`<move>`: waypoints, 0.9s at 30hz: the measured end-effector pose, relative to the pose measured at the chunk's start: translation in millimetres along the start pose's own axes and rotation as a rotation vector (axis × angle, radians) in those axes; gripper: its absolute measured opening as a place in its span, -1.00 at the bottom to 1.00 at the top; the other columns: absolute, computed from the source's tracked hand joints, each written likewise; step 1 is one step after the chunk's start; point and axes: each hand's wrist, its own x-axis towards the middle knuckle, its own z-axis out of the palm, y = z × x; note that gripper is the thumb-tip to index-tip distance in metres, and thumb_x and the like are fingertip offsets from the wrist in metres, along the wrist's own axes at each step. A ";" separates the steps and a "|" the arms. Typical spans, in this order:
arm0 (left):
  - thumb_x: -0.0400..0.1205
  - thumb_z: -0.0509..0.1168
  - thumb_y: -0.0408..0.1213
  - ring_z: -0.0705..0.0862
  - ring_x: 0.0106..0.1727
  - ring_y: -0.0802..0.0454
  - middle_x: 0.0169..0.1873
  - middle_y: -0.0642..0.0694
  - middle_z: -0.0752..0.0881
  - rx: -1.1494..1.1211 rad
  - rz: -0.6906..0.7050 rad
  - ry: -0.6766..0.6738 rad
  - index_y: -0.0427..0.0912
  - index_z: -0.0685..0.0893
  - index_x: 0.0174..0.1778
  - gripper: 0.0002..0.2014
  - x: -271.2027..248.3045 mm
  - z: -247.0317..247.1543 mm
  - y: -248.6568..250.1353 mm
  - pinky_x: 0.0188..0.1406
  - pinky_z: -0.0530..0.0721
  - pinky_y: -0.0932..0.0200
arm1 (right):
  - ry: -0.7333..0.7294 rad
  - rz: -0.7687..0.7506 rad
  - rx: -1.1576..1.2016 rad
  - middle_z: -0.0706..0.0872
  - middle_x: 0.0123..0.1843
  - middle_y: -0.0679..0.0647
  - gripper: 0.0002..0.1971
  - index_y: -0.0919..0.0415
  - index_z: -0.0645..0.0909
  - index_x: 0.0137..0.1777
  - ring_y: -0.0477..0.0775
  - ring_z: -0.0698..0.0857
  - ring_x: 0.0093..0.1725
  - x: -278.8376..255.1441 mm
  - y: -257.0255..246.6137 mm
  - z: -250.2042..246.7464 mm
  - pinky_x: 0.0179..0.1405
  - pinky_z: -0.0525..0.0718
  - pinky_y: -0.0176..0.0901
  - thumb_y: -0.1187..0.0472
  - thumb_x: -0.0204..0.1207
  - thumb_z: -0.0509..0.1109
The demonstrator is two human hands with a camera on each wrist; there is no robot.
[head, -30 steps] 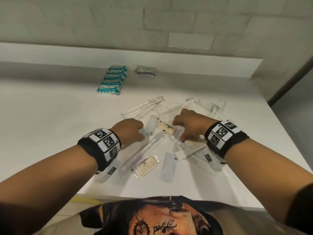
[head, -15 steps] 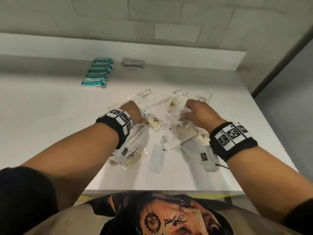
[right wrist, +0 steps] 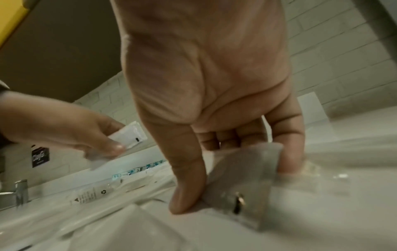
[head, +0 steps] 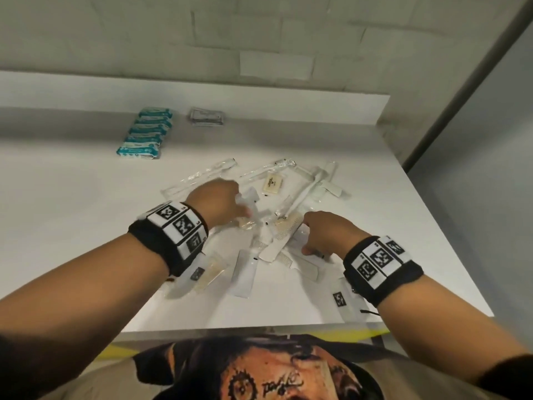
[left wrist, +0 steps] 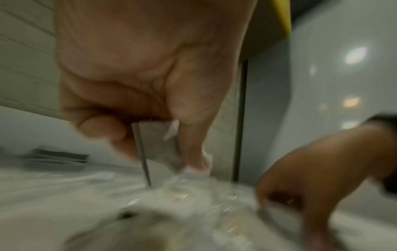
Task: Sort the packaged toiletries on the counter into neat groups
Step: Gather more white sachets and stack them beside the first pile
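Observation:
A loose pile of packaged toiletries lies mid-counter: wrapped toothbrushes (head: 199, 180), white combs (head: 284, 238), a soap bar (head: 272, 183) and flat white sachets (head: 243, 272). My left hand (head: 245, 209) hovers over the pile's left side and pinches a small white sachet (left wrist: 154, 144) between thumb and fingers; the same sachet (right wrist: 128, 135) shows in the right wrist view. My right hand (head: 310, 249) is down on the pile's near right side. Its thumb and fingers pinch a flat pale packet (right wrist: 242, 178) that still touches the pile.
A neat row of teal packs (head: 144, 131) and a stack of dark sachets (head: 206, 118) sit at the back by the raised ledge (head: 288, 105). The counter's (head: 72, 197) front edge is close to my body and its right edge nears a grey wall. A tap (right wrist: 21, 190) stands far left.
My right hand has drawn back from the far side of the pile to its near right side and taken a flat packet. My left hand stays over the pile's left side with its sachet.

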 end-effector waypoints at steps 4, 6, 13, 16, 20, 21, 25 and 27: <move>0.51 0.35 0.18 0.67 0.00 -0.03 -0.06 -0.03 0.69 0.240 0.067 -0.311 -0.21 0.67 0.13 -0.48 -26.6 22.4 24.5 -0.17 0.54 0.14 | -0.025 -0.041 -0.063 0.57 0.30 0.11 -0.42 0.17 0.49 0.40 0.14 0.69 0.08 1.6 -3.9 -2.2 -0.10 0.61 -0.12 0.08 0.40 0.54; 0.52 0.36 0.13 0.67 0.01 -0.05 -0.15 0.00 0.62 0.295 0.064 -0.304 -0.19 0.66 0.09 -0.55 -34.3 34.3 32.2 -0.18 0.54 0.12 | -0.042 -0.066 -0.048 0.63 0.25 0.11 -0.46 0.20 0.47 0.41 0.13 0.70 0.04 -0.4 -2.1 -5.9 -0.14 0.58 -0.15 0.12 0.45 0.51; 0.56 0.40 -0.11 0.70 0.10 -0.06 -0.10 -0.03 0.64 0.326 -0.043 -0.248 -0.14 0.65 0.14 -0.71 -43.1 43.4 51.4 -0.17 0.53 0.14 | -0.053 -0.060 -0.043 0.64 0.04 0.06 -0.60 0.16 0.52 0.24 -0.02 0.62 -0.33 -11.9 4.8 -3.2 -0.48 0.59 -0.24 0.36 0.38 0.33; 0.53 0.43 -0.19 0.68 0.14 -0.08 0.10 -0.07 0.69 0.259 -0.049 -0.224 -0.17 0.59 0.22 -0.64 -40.2 46.1 55.4 -0.12 0.55 0.12 | -0.023 -0.093 -0.046 0.62 0.25 0.12 -0.65 0.21 0.53 0.26 0.09 0.62 -0.07 -11.7 10.0 -2.5 -0.32 0.49 -0.23 0.29 0.46 0.34; 0.50 0.48 -0.14 0.65 0.21 -0.11 0.24 -0.13 0.64 0.106 -0.054 -0.228 -0.24 0.38 0.41 -0.37 -37.8 45.6 53.7 -0.06 0.57 0.10 | 0.169 0.002 0.363 0.62 0.29 0.16 -0.47 0.20 0.40 0.48 -0.02 0.61 -0.27 -15.6 45.5 -23.5 -0.51 0.53 -0.31 0.22 0.52 0.42; 0.49 0.48 -0.12 0.64 0.24 -0.13 0.27 -0.14 0.62 0.088 -0.066 -0.246 -0.26 0.34 0.45 -0.31 -37.3 45.4 52.7 -0.02 0.58 0.10 | 0.219 0.045 0.409 0.64 0.23 0.16 -0.49 0.20 0.41 0.47 -0.04 0.61 -0.31 -17.8 56.7 -30.8 -0.51 0.56 -0.29 0.21 0.53 0.43; 0.50 0.47 -0.08 0.63 0.22 -0.12 0.27 -0.17 0.61 0.028 -0.102 -0.276 -0.29 0.35 0.46 -0.30 -36.6 45.2 51.1 -0.04 0.57 0.14 | 0.147 0.163 0.259 0.69 0.10 0.13 -0.51 0.22 0.49 0.39 0.14 0.74 -0.07 -18.3 86.5 -38.1 -0.08 0.72 -0.10 0.10 0.49 0.46; 0.50 0.46 -0.06 0.62 0.14 -0.10 0.21 -0.15 0.63 0.020 -0.098 -0.274 -0.29 0.41 0.42 -0.35 -36.8 42.5 50.0 -0.06 0.54 0.16 | 0.089 0.171 0.166 0.67 0.25 0.16 -0.42 0.23 0.43 0.47 0.18 0.69 0.17 -17.0 88.1 -30.4 -0.01 0.58 -0.17 0.06 0.50 0.46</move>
